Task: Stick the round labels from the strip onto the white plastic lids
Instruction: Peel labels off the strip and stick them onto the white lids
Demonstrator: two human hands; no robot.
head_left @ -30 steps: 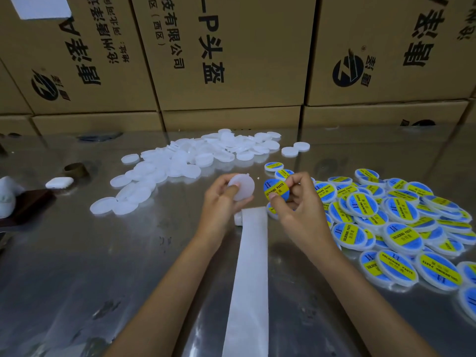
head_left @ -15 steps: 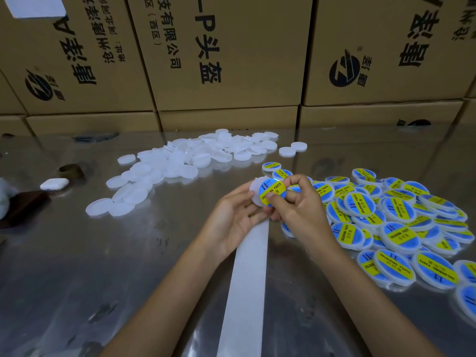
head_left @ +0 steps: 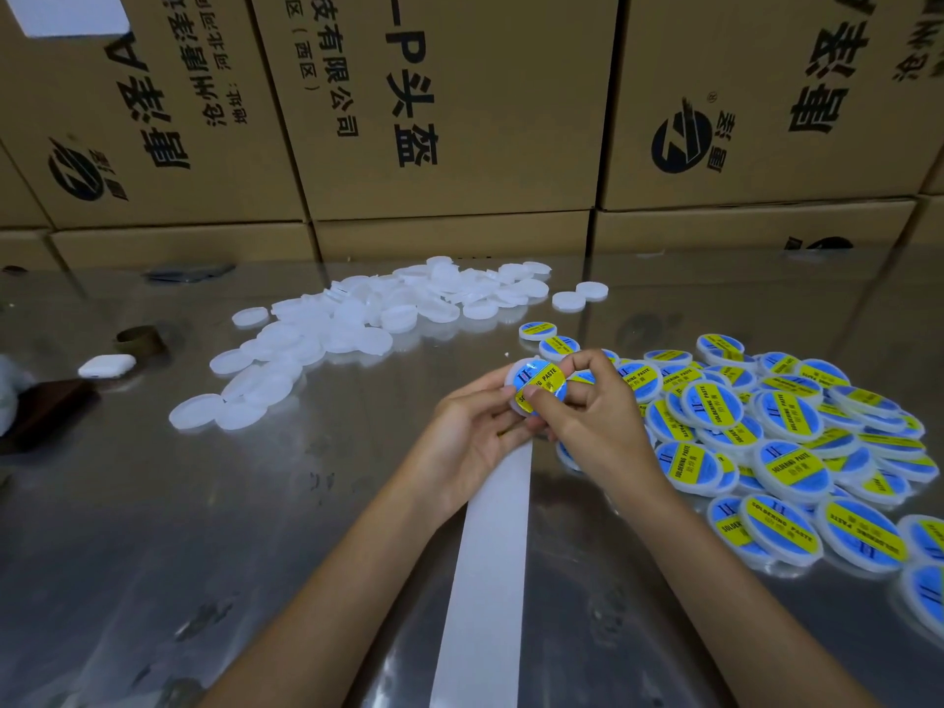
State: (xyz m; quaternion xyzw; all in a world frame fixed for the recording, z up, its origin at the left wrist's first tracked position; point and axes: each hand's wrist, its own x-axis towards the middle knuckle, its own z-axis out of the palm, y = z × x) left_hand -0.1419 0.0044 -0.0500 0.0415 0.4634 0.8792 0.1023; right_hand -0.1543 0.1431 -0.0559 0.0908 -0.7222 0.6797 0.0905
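Observation:
My left hand [head_left: 477, 431] holds a white plastic lid [head_left: 516, 380] from below and the left. A round blue and yellow label [head_left: 541, 383] lies on the lid's face. My right hand [head_left: 592, 406] pinches the label and lid, thumb pressing on the label's lower edge. The white backing strip [head_left: 490, 564] runs from under my hands toward me. Several bare white lids [head_left: 368, 324] lie in a heap at the back left. Several labelled lids [head_left: 766, 436] are piled at the right.
The table [head_left: 204, 503] is shiny metal. Cardboard boxes [head_left: 444, 109] form a wall along its far edge. A small white case [head_left: 107, 365], a brown tape roll [head_left: 140, 339] and a dark block [head_left: 46, 406] sit at the left.
The hands came together from apart: the label, first held in my right hand beside the bare lid, now lies on the lid, and my right thumb presses it down.

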